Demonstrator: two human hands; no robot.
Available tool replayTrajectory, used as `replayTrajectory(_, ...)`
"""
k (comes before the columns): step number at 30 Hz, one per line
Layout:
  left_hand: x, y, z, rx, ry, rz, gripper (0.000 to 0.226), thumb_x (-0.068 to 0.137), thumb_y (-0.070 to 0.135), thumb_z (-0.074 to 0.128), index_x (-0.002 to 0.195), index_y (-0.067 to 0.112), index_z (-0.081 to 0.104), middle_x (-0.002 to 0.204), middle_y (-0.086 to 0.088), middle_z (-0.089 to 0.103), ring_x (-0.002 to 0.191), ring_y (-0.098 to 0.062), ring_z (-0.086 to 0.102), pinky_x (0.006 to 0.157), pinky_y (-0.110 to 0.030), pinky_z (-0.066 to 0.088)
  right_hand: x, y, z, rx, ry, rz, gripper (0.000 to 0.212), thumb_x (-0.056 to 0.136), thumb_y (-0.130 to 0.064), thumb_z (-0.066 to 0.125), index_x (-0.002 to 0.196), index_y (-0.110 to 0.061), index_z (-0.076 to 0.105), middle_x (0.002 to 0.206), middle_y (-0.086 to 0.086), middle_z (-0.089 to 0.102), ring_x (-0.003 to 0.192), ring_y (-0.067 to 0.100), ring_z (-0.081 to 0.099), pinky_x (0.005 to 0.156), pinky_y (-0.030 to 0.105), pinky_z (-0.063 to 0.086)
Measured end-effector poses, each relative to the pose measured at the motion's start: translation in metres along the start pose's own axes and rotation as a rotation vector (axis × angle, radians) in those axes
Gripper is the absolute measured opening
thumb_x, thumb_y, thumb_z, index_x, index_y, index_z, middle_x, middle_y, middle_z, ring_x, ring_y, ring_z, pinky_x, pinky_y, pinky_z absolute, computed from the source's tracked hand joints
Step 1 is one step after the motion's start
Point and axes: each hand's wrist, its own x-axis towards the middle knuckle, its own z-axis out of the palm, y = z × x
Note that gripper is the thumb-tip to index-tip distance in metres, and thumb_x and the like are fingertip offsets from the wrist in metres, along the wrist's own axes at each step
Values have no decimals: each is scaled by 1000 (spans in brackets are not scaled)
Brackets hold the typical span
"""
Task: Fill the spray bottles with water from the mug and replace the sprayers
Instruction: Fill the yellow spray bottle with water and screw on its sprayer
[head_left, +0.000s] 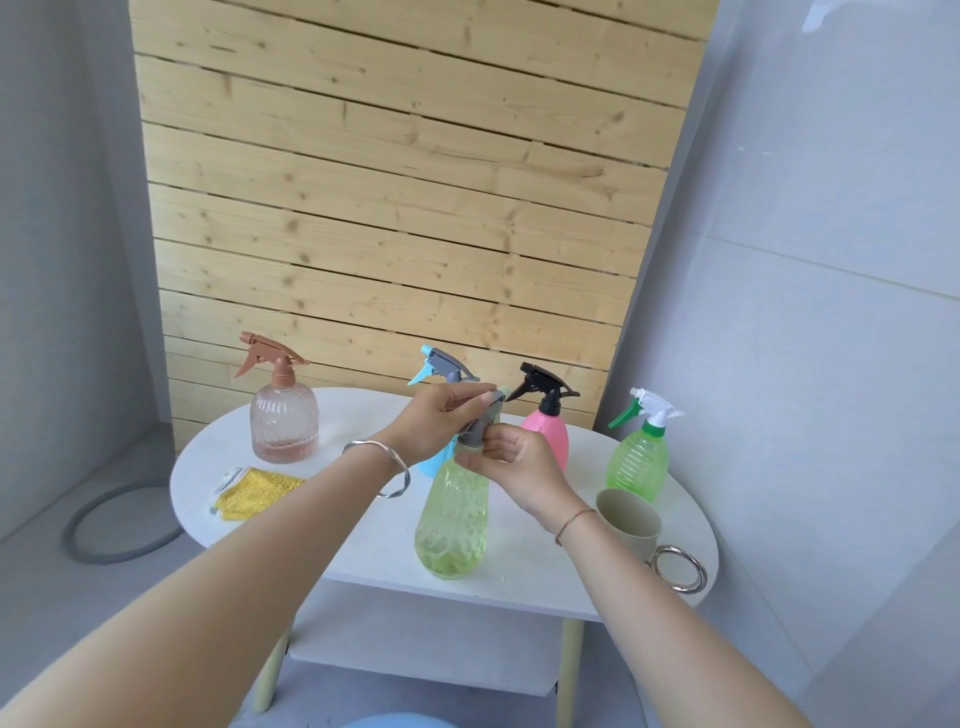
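A yellow-green spray bottle stands at the front of the white table, with a little water at its bottom. My left hand grips its grey sprayer from above. My right hand pinches the sprayer's collar at the bottle neck. A beige mug with a round metal handle stands at the right front edge. Behind stand a pink ribbed bottle, a blue bottle partly hidden by my left hand, a pink bottle with a black sprayer and a green bottle.
A yellow cloth lies at the table's left front. A wooden slat wall rises behind the table. A grey ring lies on the floor to the left. Under the tabletop is a lower shelf.
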Motion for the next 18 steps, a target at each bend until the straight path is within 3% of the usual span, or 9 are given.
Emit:
replayTrajectory(4,-8,-5,-1,6,-21,92,35,101,19,47,108,-11,64,67,-7,42,59,-8,36,62,-11,36,0,4,3,-34,47,-27,28,71,-8,82,95,-12,68,95,6,71,85,11,65,83,19,52)
replayTrajectory(7,-9,-10,0,-12,10,70,31,99,24,49,115,7,70,66,5,48,62,-5,42,66,-12,38,-1,5,8,-50,85,-46,28,68,-10,84,88,-16,65,92,4,70,87,15,65,82,20,52)
replayTrajectory(9,-8,-15,1,-60,25,52,25,98,24,52,112,19,72,71,11,59,71,-3,52,77,-17,45,-2,6,14,-77,145,-59,29,68,-14,84,81,-22,59,86,0,67,86,16,63,81,23,51)
replayTrajectory(11,-7,-17,2,-94,28,38,21,97,26,53,107,28,72,81,7,66,81,-5,57,91,-25,47,-3,9,17,-77,173,-55,26,72,-21,82,85,-22,59,91,0,67,94,17,63,86,27,51)
replayTrajectory(14,-7,-14,1,-102,21,49,20,97,26,53,105,34,70,83,9,67,83,-4,58,91,-25,47,-11,15,15,2,46,-18,20,86,-29,68,105,-26,65,108,-8,68,107,7,60,94,22,47)
replayTrajectory(16,-7,-14,1,-114,16,47,20,93,33,55,106,34,70,91,3,68,89,-9,58,97,-31,47,-15,17,16,88,18,15,21,89,-29,64,110,-27,66,110,-12,69,105,0,60,91,16,47)
replayTrajectory(18,-7,-14,1,-123,4,45,25,86,43,56,104,36,71,95,-2,67,92,-12,58,103,-38,44,-17,18,21,183,106,20,19,86,-23,69,104,-25,68,104,-8,71,99,2,63,84,14,48)
